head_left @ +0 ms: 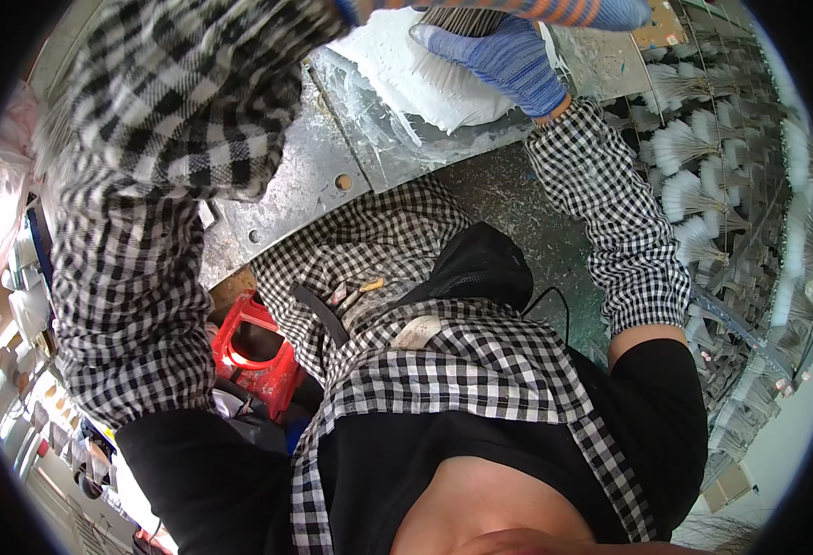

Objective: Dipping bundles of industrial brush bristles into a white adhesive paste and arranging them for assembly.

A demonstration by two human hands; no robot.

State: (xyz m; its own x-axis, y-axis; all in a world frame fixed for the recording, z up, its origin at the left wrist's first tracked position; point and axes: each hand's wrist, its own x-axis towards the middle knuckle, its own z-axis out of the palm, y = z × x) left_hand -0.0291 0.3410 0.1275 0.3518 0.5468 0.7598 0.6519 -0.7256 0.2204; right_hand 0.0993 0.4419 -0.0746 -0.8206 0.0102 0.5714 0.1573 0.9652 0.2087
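Observation:
My right hand (515, 63), in a blue knit glove, closes around a bundle of dark grey bristles (462, 20) near the top edge. Thin bristle ends fan down against a thick mound of white paste (378, 69). Across the top lies my left hand (564, 11), in a glove with orange and blue-grey stripes. A finger of it stretches out to the right above the bundle, and the rest is cut off by the frame edge. The paste sits on a metal worktop (309, 153) and smears across it.
At the right stands a rack of many fan-shaped bristle bundles (688, 153) with pale tips. A red plastic stool (281, 370) is at lower left beside my checked apron (443, 370). Holes (342, 182) pierce the worktop near its front edge. Assorted items line the far left.

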